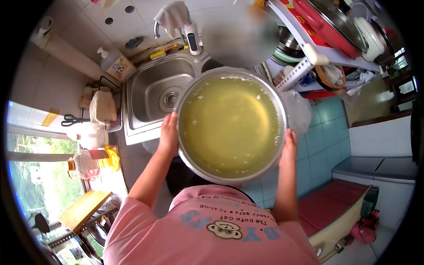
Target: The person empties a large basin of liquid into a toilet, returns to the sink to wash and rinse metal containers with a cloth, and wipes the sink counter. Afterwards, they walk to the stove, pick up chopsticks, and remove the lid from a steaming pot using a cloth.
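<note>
A large round metal basin [182,150] is held out in front of my body, partly over the sink's near right corner. Cloudy yellow-green liquid [229,123] with small white bits floating along its edge fills much of it. My left hand [168,132] grips the basin's left side, its fingers partly hidden by the wall. On the opposite side, my right hand [289,145] holds the rim, with the fingers tucked behind it. Behind the basin lies the stainless steel sink [145,104], its drain showing in the left bowl.
A faucet [192,37] with a cloth over it stands behind the sink. A soap bottle [117,66] is at the back left, scissors [73,120] further left. A metal shelf [293,75] with pots rises at the right. A red-topped chest [331,203] stands lower right.
</note>
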### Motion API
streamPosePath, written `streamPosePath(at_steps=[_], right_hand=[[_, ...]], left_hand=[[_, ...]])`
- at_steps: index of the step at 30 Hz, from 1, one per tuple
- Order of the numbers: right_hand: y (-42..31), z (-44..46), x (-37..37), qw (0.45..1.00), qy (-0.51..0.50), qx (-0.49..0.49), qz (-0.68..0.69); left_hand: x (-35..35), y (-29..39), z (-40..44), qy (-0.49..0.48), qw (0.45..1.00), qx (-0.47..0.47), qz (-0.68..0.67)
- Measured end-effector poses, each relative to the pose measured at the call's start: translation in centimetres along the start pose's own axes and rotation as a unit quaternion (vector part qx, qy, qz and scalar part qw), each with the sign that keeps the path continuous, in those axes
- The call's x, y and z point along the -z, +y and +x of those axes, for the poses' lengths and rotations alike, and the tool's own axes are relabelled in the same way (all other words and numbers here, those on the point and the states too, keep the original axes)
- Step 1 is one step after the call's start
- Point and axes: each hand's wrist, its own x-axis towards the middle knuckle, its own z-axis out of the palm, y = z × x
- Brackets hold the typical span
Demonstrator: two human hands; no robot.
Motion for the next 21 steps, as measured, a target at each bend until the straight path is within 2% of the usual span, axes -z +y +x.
streamPosePath(at_steps=[1, 5, 6, 8, 12, 15, 18, 21], right_hand=[[-0.8, -0.5, 2.5, 1.000, 0.011, 0.011, 0.004], [-5.7, -4.0, 9.9, 0.998, 0.065, 0.022, 0.014], [-6.6, -5.1, 11.5, 0.995, 0.092, 0.023, 0.010], [-7.6, -6.5, 15.4, 0.994, 0.106, 0.037, 0.013], [-8.6, -8.1, 22.2, 0.982, 0.173, 0.079, 0.023], [-10.2, -9.4, 24.8, 0.963, 0.253, 0.091, 0.032], [-11.2, -10.1, 28.1, 0.955, 0.280, 0.088, -0.038], [-12.2, -10.4, 30.7, 0.938, 0.336, 0.077, -0.025]], left_hand=[[-2.2, 0.0, -1.3, -0.003, 1.000, 0.006, -0.030], [-8.7, -1.8, -5.0, -0.090, 0.995, -0.007, 0.039], [-10.7, -1.8, -6.2, -0.090, 0.996, 0.018, 0.010], [-13.5, -4.7, -6.0, -0.122, 0.992, 0.016, 0.018], [-20.4, -3.8, -9.1, -0.204, 0.979, 0.025, 0.009], [-26.0, -4.2, -9.5, -0.250, 0.966, 0.035, 0.049], [-31.1, -3.8, -10.2, -0.295, 0.950, 0.026, 0.093], [-36.7, -4.5, -10.3, -0.336, 0.935, 0.039, 0.108]])
